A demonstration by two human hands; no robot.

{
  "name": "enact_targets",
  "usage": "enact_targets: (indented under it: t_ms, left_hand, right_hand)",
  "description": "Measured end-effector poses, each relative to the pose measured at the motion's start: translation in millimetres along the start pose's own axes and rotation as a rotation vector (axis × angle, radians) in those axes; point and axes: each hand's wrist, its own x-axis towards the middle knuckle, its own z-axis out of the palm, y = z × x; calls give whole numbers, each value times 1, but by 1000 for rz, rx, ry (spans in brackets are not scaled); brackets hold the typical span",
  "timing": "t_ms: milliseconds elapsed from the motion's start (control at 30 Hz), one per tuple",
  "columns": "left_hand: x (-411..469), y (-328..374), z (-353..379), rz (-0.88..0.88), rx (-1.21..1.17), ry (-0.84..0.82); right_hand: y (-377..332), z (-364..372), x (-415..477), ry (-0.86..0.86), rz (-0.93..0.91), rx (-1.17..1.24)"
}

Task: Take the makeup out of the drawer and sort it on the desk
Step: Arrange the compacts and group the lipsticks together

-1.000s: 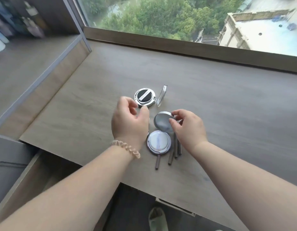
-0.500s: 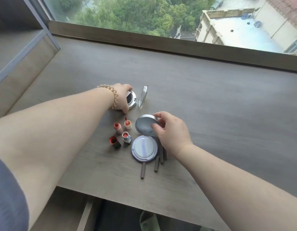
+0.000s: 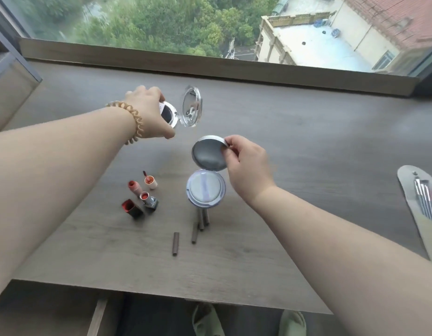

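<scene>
Head view, from the left: your left hand (image 3: 149, 112), with a coiled band (image 3: 132, 122) on the wrist, is closed around the base of the far open compact (image 3: 171, 115), its clear lid (image 3: 191, 106) upright and facing you, while four lipsticks (image 3: 142, 196) stand clustered on the near-left desk (image 3: 307, 132). At centre your right hand (image 3: 246, 166) pinches the rim of the grey compact (image 3: 206, 175), its lid raised toward the window, with brown pencils (image 3: 198, 226) lying near-to-far just below. Far right lies a brush pouch (image 3: 418, 204), its long axis near-to-far.
</scene>
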Motion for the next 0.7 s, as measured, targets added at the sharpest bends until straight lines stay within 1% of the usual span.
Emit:
enact_targets:
  t_ms: [100, 167, 300, 400, 533, 700]
  left_hand:
    - [-17, 50, -10, 17, -110, 47]
    - [-34, 87, -5, 36, -180, 25]
    - [-72, 159, 29, 112, -182, -55]
    - [-98, 218, 64, 126, -220, -77]
    - [-130, 290, 112, -12, -331, -68]
    - [-157, 346, 146, -227, -411, -19]
  right_hand:
    - [24, -44, 6, 100, 53, -16]
    - [48, -74, 5, 154, 112, -46]
    - [102, -131, -7, 246, 241, -111]
    - [143, -177, -23, 243, 285, -132]
    - [186, -228, -40, 190, 307, -114]
    - [222, -262, -44, 65, 276, -124]
